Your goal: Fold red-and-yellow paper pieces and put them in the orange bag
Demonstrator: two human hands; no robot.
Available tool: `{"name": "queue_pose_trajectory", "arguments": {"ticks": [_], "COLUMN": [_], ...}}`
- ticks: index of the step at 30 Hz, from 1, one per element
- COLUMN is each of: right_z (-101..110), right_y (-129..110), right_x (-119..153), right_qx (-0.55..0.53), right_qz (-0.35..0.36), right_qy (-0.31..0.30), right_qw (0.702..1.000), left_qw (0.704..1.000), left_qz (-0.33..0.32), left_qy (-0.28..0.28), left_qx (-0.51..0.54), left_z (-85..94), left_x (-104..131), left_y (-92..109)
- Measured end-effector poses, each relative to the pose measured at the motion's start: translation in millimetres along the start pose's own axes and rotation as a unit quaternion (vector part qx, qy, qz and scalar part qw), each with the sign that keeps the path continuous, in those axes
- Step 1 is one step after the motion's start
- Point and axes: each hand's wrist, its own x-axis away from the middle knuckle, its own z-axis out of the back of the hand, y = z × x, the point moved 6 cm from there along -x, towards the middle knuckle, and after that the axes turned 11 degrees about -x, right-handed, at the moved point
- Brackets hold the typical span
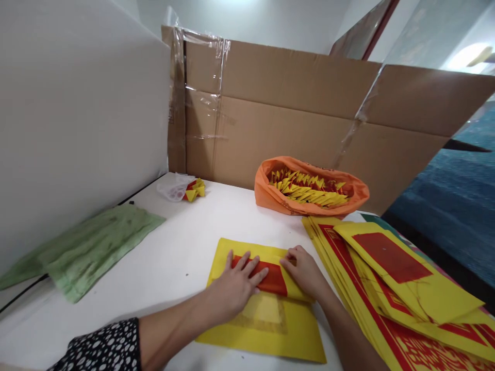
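Note:
A yellow joss paper sheet (301, 330) lies on the white table in front of me, its upper part folded over with a red rectangle (275, 281) facing up. My left hand (235, 286) rests flat across the red rectangle, fingers spread and pressing on the paper. At the right side of the fold, my right hand (303, 268) has curled fingers pinched at the paper's edge. A pale square patch (265, 312) shows on the lower part of the sheet, partly covered by my left hand.
More yellow and red paper sheets (398, 257) are stacked at the right. Behind stands an orange bag (266, 190) full of folded yellow pieces. A clear plastic bag (176, 188) with folded pieces and a green cloth (96, 242) lie left. Cardboard (286, 129) walls the back.

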Motion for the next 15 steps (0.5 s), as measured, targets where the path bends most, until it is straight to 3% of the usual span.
{"name": "queue_pose_trajectory", "arguments": {"ticks": [7, 15], "right_z": [0.3, 0.6], "right_y": [1.7, 1.4], "right_x": [-0.2, -0.3], "right_qx": [0.0, 0.006], "right_qz": [0.003, 0.005], "right_qy": [-0.004, -0.006], "right_qw": [1.0, 1.0], "left_qw": [1.0, 1.0], "left_qz": [-0.004, -0.004], "left_qy": [0.022, 0.009], "left_qx": [0.016, 0.001], "left_z": [-1.1, 2.9], "left_x": [0.5, -0.2], "left_y": [-0.4, 0.9]}}
